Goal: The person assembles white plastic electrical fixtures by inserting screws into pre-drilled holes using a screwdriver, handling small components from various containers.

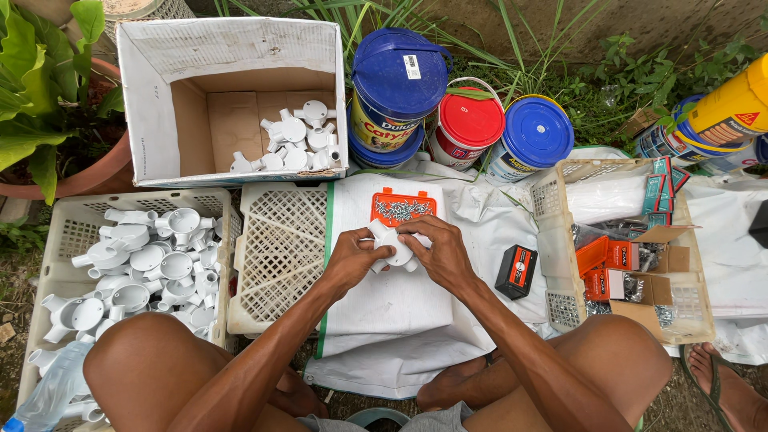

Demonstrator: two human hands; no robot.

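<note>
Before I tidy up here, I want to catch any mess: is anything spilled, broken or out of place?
Loose screws lie scattered in the beige crate on the right, beside torn-open orange boxes. Nothing else stands out; both hands hold a white fitting.

The person's arms are bare all the way up, with no sleeves, no watch and no rings on the left hand (350, 260) or the right hand (442, 254). The knees and legs are bare too. A bit of grey cloth, like shorts, shows at the bottom edge, and the feet have no shoes.
</note>
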